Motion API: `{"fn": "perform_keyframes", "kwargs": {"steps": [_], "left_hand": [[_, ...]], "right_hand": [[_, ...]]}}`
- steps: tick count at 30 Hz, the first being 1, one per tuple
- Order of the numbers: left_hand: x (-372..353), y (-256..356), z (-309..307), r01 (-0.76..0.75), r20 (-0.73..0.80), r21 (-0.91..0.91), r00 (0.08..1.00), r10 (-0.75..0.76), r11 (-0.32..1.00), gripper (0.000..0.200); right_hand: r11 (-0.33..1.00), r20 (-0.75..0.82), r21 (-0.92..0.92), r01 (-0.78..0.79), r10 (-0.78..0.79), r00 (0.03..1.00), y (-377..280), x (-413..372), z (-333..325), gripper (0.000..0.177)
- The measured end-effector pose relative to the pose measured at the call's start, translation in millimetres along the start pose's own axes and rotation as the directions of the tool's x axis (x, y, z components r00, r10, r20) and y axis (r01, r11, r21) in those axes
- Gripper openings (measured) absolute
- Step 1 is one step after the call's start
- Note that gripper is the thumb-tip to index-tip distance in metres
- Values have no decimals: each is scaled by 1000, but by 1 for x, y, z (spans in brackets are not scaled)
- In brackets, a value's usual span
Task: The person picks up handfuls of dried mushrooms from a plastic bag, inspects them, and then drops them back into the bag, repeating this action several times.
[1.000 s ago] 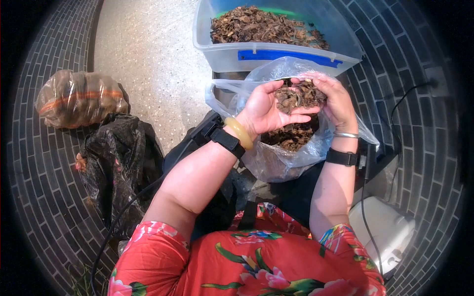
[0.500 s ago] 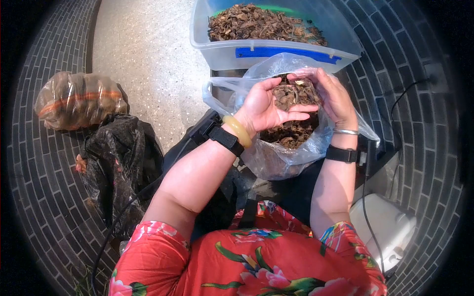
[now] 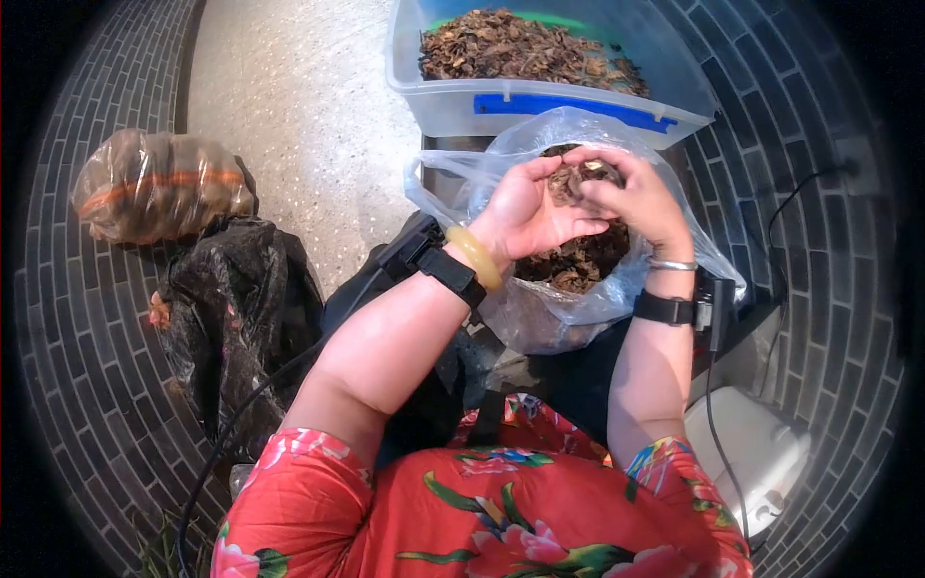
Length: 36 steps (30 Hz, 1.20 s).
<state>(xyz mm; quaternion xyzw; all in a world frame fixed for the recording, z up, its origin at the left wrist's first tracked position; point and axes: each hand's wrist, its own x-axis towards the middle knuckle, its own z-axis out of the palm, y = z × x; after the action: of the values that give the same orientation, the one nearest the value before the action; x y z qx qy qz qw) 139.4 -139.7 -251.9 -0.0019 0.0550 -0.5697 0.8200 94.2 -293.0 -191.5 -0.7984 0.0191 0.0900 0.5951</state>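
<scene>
My left hand (image 3: 535,210) is turned palm up and cupped, with a clump of brown dry leaf pieces (image 3: 578,179) resting on its fingers. From the other side my right hand (image 3: 644,200) curls its fingers and thumb round the same clump. Both hands are above the mouth of a clear plastic bag (image 3: 549,323), which stands open beneath them. Inside the bag lie more dark brown leaf pieces (image 3: 576,268), partly covered by my hands.
Beyond the bag stands a translucent plastic bin (image 3: 438,108) holding brown leaf litter (image 3: 511,48). On the left lie a filled clear bag (image 3: 159,188) and a black plastic bag (image 3: 241,308). A white container (image 3: 747,448) is at lower right. Cables (image 3: 715,414) run beside both arms.
My right hand has closed from a flatter, cupped pose round the leaf clump. Less of the leaf clump shows now. The surroundings have shifted slightly in view.
</scene>
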Motion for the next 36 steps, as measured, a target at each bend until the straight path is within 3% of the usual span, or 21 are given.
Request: {"fn": "perform_keyframes", "kwargs": {"steps": [2, 4, 20, 22, 24, 26, 27, 29, 31, 32, 36], "left_hand": [[-1, 0, 7, 12, -48, 63, 999, -9, 998, 47], [-3, -1, 12, 2, -72, 139, 997, 8, 990, 51], [-1, 1, 7, 29, -27, 109, 999, -26, 994, 52], [-2, 1, 7, 40, -31, 18, 999, -40, 999, 50], [-2, 1, 5, 12, -69, 28, 998, -10, 1000, 48], [-1, -1, 4, -18, -108, 39, 994, 22, 999, 46], [-1, -2, 4, -60, -169, 55, 983, 69, 997, 44], [-1, -3, 5, -101, -228, 74, 967, 115, 992, 42], [-1, -4, 8, -123, -320, 156, 932, 168, 980, 39], [0, -4, 5, -123, -321, 157, 932, 168, 980, 39], [1, -3, 2, -63, -342, 149, 933, 111, 987, 39]], "right_hand": [[996, -20, 82, -48, 49, 999, 0, -2, -6, 28], [985, -54, 155, 79, -72, 996, 8, -1, -11, 26], [943, -32, 328, 49, -41, 999, 15, -2, -17, 26], [939, -36, 342, 18, -6, 999, 14, -2, -16, 27], [934, -39, 357, -12, 28, 999, 12, -1, -13, 29], [863, -30, 501, 65, -58, 998, 10, -1, -7, 44], [862, -28, 503, 64, -58, 998, 9, -1, -4, 44], [820, 24, 562, 110, -149, 989, 5, -1, 0, 61], [763, 48, 640, 94, -162, 986, -2, -6, 7, 64], [700, 70, 710, 75, -176, 982, -5, -7, 8, 68], [716, -23, 686, 130, -157, 987, -8, -10, -3, 70]]}}
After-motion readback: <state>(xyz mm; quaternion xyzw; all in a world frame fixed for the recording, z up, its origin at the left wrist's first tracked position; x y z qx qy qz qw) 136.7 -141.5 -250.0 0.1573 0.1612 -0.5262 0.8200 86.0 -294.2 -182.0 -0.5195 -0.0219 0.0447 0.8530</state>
